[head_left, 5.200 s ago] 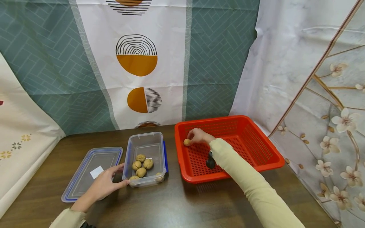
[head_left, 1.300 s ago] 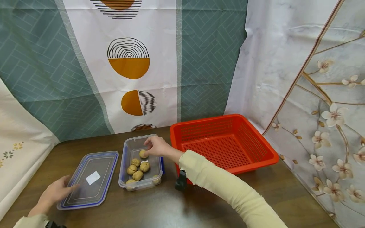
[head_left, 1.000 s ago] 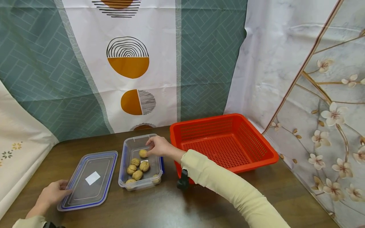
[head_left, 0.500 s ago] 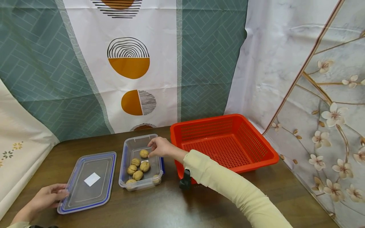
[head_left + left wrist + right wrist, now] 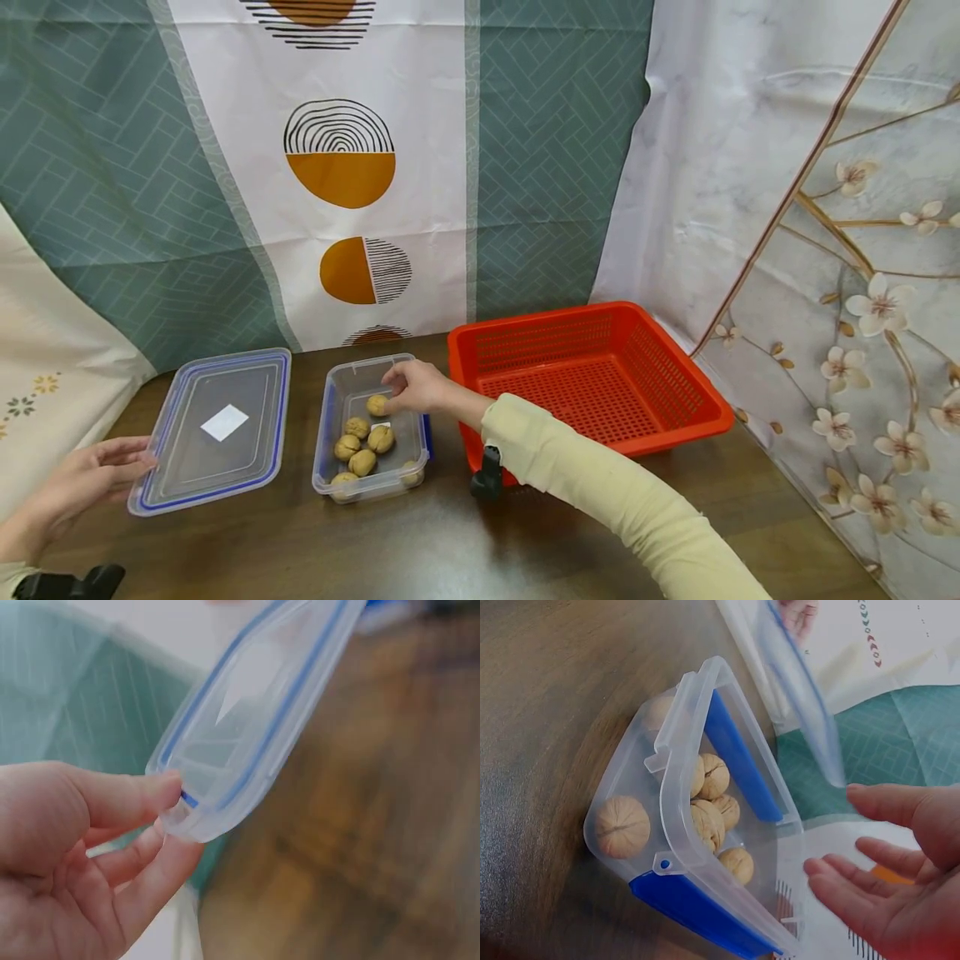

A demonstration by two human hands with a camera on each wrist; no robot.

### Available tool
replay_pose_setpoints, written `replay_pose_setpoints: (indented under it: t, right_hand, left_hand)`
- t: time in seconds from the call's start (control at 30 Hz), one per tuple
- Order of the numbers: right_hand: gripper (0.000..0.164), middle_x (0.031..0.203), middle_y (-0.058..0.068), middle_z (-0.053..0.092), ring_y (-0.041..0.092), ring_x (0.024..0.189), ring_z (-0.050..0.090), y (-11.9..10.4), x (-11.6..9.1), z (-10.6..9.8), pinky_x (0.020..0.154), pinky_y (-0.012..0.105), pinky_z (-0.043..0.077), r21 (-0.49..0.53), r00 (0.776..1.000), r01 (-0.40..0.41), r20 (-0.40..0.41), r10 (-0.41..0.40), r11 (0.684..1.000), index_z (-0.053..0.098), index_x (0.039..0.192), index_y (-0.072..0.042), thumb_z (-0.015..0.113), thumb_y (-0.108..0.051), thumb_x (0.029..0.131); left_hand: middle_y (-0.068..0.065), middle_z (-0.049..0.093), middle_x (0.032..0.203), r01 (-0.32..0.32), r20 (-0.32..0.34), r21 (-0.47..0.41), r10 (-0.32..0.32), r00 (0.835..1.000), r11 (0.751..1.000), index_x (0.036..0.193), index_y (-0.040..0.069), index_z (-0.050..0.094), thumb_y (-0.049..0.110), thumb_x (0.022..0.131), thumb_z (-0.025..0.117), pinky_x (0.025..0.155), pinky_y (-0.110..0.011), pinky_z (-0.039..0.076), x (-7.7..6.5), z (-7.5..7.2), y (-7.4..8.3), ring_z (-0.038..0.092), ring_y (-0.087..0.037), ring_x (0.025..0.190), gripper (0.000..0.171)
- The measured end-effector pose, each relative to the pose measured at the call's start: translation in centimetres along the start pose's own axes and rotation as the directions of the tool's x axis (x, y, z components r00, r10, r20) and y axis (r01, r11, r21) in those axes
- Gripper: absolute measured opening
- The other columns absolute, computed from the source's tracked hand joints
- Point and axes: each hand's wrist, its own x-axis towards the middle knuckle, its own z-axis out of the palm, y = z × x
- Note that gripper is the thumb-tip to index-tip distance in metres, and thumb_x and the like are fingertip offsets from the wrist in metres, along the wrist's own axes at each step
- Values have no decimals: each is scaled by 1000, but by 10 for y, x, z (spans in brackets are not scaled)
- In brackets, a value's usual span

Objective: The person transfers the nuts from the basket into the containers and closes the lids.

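My left hand pinches the near-left edge of a clear plastic lid with a blue seal and a white label. The lid is tilted, raised off the table; in the left wrist view the thumb lies on one face of the lid, fingers behind it. To its right stands a clear food container holding several walnuts. My right hand hovers over its far right side, fingers apart and loosely bent. In the right wrist view that hand holds nothing, and blue clips hang from the container.
A red perforated basket stands on the wooden table to the right of the container. Patterned cloth hangs behind the table, with a floral sheet along the right side.
Earlier my right hand held a walnut in the basket; that hand is now over the container, where another walnut lies. My left hand left the container, gripped the lid and lifted it.
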Motion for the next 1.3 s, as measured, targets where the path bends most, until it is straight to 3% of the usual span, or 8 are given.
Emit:
replay_pose_setpoints:
  t: [0.27, 0.3, 0.4, 0.47, 0.5, 0.73, 1.07, 1.3]
  right_hand:
    - [48, 115, 9, 61, 20, 107, 58, -4, -4, 0, 81, 22, 50, 53, 997, 55, 42, -58, 997, 49, 130, -9, 62, -25, 87]
    - [50, 117, 9, 60, 21, 107, 58, -5, -5, 0, 81, 23, 50, 67, 997, 49, 48, -52, 997, 47, 132, -9, 61, -25, 87]
    - [54, 121, 13, 57, 22, 104, 60, -5, -8, -1, 82, 28, 52, 144, 998, 28, 47, -35, 989, 42, 135, -6, 62, -21, 87]
    - [54, 121, 15, 57, 24, 101, 61, -6, -10, -1, 81, 32, 53, 220, 999, 19, 36, -27, 975, 43, 134, -3, 63, -15, 86]
    - [53, 122, 16, 56, 24, 101, 61, -6, -12, -1, 82, 33, 53, 261, 999, 15, 33, -25, 965, 43, 134, -2, 63, -13, 85]
    - [50, 115, 15, 58, 23, 98, 61, -5, -22, 1, 78, 30, 54, 424, 999, 9, -33, 5, 905, 49, 129, 1, 64, -3, 82]
    - [48, 106, 14, 63, 19, 86, 60, 6, -24, 0, 78, 31, 54, 432, 988, 27, -147, 41, 901, 55, 125, 0, 64, 3, 78]
    - [47, 112, 15, 62, 23, 95, 63, 15, -29, -5, 81, 31, 53, 418, 987, 62, -163, 7, 906, 54, 125, 0, 64, 1, 79]
  left_hand:
    - [14, 60, 88, -105, 6, -165, 108, 994, 981, 124, -15, 40, 14, 91, 55, 67, -27, 55, 6, 32, 45, 63, -4, 77, 47]
    - [10, 62, 88, -153, 26, -220, 162, 986, 964, 123, -11, 44, 11, 91, 55, 66, -27, 55, 12, 35, 41, 64, -6, 77, 41]
    - [-1, 61, 96, -175, 51, -236, 192, 980, 956, 129, -16, 35, 13, 90, 57, 70, -32, 56, 23, 44, 37, 63, -9, 81, 53]
    - [-1, 63, 99, -211, 64, -289, 239, 969, 934, 130, -1, 45, 13, 90, 56, 69, -32, 56, 40, 48, 18, 65, -10, 83, 44]
    - [-4, 62, 101, -209, 60, -282, 235, 970, 936, 130, 0, 45, 12, 90, 56, 70, -33, 56, 41, 52, 20, 64, -11, 83, 43]
    - [-3, 58, 95, -154, -22, -142, 153, 988, 978, 127, -19, 35, 12, 89, 57, 69, -32, 56, 3, 87, 94, 61, -6, 78, 53]
    - [-12, 57, 102, -149, -69, -111, 142, 987, 983, 127, -15, 38, 15, 89, 58, 72, -34, 56, -3, 105, 109, 61, -6, 81, 53]
    - [-3, 58, 98, -160, -82, -154, 149, 985, 975, 128, -14, 38, 16, 89, 59, 71, -30, 55, -3, 109, 117, 60, -3, 80, 54]
